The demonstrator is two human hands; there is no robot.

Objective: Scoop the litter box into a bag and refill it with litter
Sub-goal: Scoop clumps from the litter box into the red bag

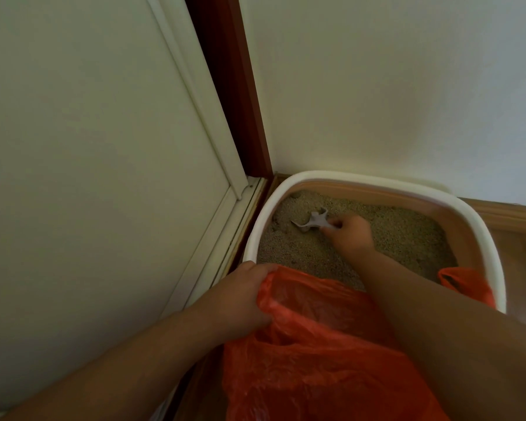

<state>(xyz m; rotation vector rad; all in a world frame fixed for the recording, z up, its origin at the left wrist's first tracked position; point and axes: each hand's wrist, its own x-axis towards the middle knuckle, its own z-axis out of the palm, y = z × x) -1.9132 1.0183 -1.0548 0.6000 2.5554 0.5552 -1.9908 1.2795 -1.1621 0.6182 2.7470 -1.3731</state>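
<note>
A litter box (480, 229) with a white rim and tan inner walls sits in the room corner, filled with beige litter (401, 235). My right hand (351, 233) reaches into it and grips the handle of a small grey scoop (312, 221), whose head lies on the litter at the back left. My left hand (243, 296) grips the left edge of an orange plastic bag (310, 354) at the box's near rim. The bag's mouth gapes toward the box; one handle (465, 284) drapes over the right rim.
A white door (88, 147) with a dark red frame (237, 101) stands close on the left. A white wall (392, 86) rises behind the box. Wooden floor and skirting (507, 217) show to the right.
</note>
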